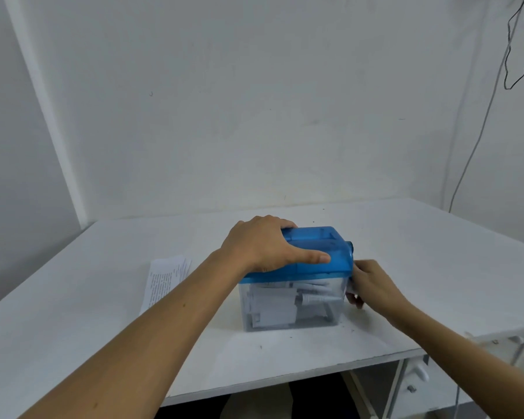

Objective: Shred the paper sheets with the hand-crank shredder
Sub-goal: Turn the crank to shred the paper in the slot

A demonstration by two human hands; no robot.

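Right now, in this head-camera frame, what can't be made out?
All head view.
Crank handle: hidden behind the right hand at the right side of the shredder; its grip is unclear.
Feed slot: partly covered by the left hand; paper inside cannot be told.
Paper sheets: print too small and blurred.
Bin contents: hazy through the plastic.

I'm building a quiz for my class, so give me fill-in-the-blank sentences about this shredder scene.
1. The left hand grips the ____ plastic lid of the clear-bodied hand-crank shredder.
2. The printed paper sheets lie to the ____ of the shredder.
3. The shredder stands on a ____ table.
Missing words: blue; left; white.
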